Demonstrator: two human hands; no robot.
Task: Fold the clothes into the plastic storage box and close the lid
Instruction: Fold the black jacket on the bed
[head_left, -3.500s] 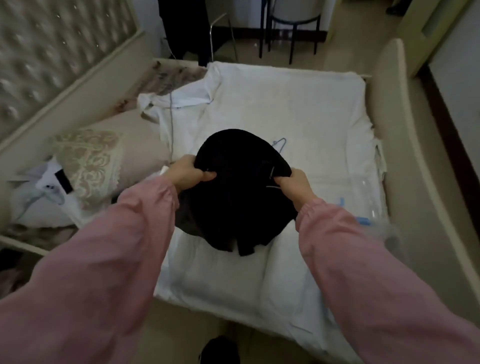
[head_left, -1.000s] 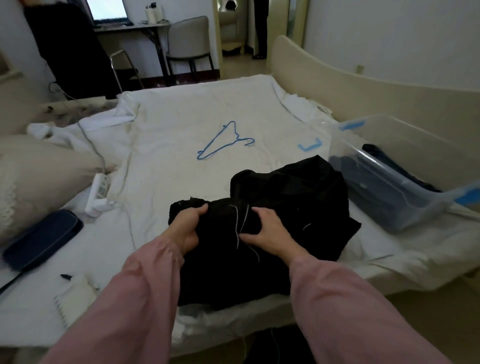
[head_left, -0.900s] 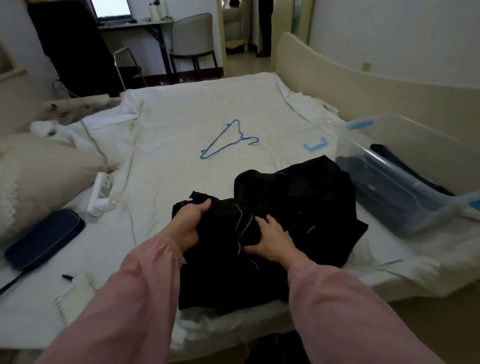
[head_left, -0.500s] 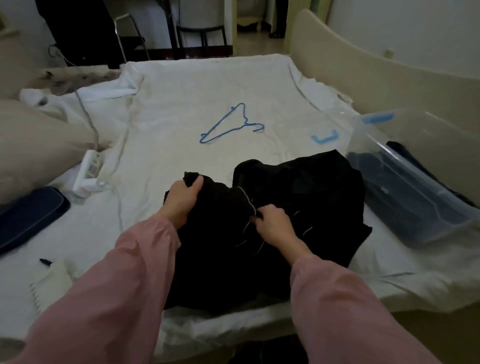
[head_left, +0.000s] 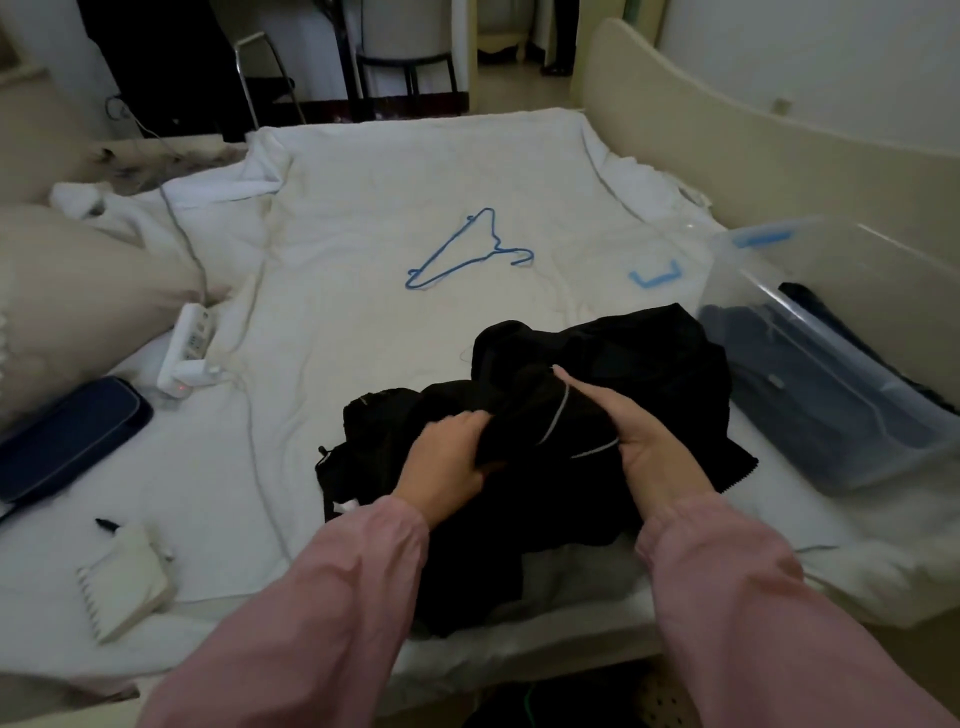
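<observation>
From the head view, we see the black garment (head_left: 597, 395) bunched at the near edge of the bed (head_left: 363, 182), close to the body so that both arms can work it without stretching. The left hand (head_left: 447, 462) has its grip closed tight, fingers curled round a bunch of the dark cloth, which we judge is there to anchor one side while the other is gathered. The right hand (head_left: 644, 447) lies over the fold with its thumb stretched along the top and its fingers tucked out of sight beneath, so its grip appears to pinch the cloth by a pale drawstring. The plastic storage box (head_left: 878, 467) stands open just beside the garment on the right, with dark clothes already inside, placed within a short reach for the folded piece. A blue clip (head_left: 655, 274) lies on the sheet near the box, and we take it for part of the lid, which is too faint to trace. A blue hanger (head_left: 467, 254) lies bare further up the bed, well apart from the work.
</observation>
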